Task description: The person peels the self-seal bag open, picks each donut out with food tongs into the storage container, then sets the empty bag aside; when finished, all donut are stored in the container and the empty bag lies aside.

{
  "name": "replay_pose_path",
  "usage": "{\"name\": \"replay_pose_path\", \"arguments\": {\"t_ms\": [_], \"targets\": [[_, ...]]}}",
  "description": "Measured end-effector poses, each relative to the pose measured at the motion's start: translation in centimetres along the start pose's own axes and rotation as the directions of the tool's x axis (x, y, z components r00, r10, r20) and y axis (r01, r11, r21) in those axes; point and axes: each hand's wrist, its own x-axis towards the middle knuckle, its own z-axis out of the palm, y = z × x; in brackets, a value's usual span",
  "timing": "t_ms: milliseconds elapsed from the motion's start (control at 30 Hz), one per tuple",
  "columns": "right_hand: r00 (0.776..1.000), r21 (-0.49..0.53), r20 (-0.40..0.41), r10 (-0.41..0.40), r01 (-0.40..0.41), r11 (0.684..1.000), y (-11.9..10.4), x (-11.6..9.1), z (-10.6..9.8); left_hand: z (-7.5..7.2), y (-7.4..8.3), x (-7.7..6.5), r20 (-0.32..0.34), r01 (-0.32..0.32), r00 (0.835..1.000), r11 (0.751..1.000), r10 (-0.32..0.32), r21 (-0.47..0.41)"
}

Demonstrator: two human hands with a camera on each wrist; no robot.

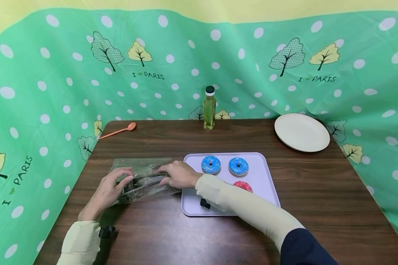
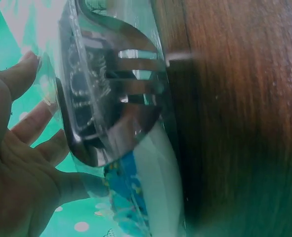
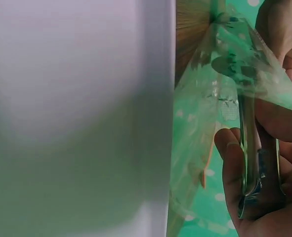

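Observation:
Metal tongs point(image 3: 262, 163) reach into a clear plastic bag point(image 1: 152, 189), and my right hand point(image 1: 180, 175) grips their handle end at the bag's right side. In the left wrist view, a slotted tong head point(image 2: 131, 79) lies inside the clear film. Below it shows a blue-iced doughnut point(image 2: 126, 192) with sprinkles and a pale side, apparently between the tong heads. My left hand point(image 1: 107, 189) holds the bag at its left end, thumb and fingers against the film. From above, glare and the hands hide most of the bag's contents.
Right of the bag, a lilac tray point(image 1: 262, 198) carries two blue doughnuts point(image 1: 210, 165) and a red one point(image 1: 243, 186), partly behind my right sleeve. Farther back stand an oil bottle point(image 1: 209, 110), an orange spoon point(image 1: 119, 130) and a white plate point(image 1: 302, 132).

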Motion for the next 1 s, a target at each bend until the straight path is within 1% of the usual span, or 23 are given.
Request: {"name": "replay_pose_path", "arguments": {"t_ms": [200,433,567,633,733,800,867,933,1000], "targets": [[1.000,0.034,-0.013,0.009,-0.008,0.999,0.5,-1.0,-0.7,-0.2,0.1,0.0,0.008,0.003,1.000,1.000,-0.003,-0.003],[0.998,0.091,-0.025,0.054,-0.052,0.994,1.8,-2.9,-2.1,-0.3,0.0,-0.1,0.010,0.015,1.000,1.000,-0.015,0.003],[0.997,0.089,-0.036,0.069,-0.065,0.994,2.4,-4.3,-3.1,-0.4,-0.1,-0.1,-0.005,0.003,1.000,1.000,-0.002,0.024],[0.996,0.095,-0.046,0.071,-0.066,0.993,2.7,-4.9,-3.6,-0.3,-0.1,-0.1,-0.011,-0.010,1.000,0.999,0.010,0.048],[0.994,0.091,-0.078,0.076,-0.069,0.994,3.1,-6.0,-4.2,-0.2,-0.2,0.0,-0.023,-0.045,0.999,0.994,0.048,0.103],[0.992,0.085,-0.099,0.081,-0.073,0.994,3.4,-6.7,-4.5,-0.1,-0.2,0.1,-0.040,-0.087,0.995,0.984,0.094,0.153],[0.989,0.078,-0.119,0.088,-0.079,0.994,3.6,-7.5,-4.8,0.0,-0.2,0.2,-0.064,-0.138,0.986,0.969,0.154,0.203],[0.986,0.076,-0.133,0.099,-0.089,0.993,3.8,-8.2,-5.0,0.0,-0.2,0.3,-0.080,-0.184,0.974,0.949,0.210,0.258],[0.983,0.069,-0.147,0.108,-0.099,0.993,4.0,-9.0,-5.3,0.1,-0.1,0.3,-0.084,-0.206,0.967,0.933,0.240,0.296]]}}
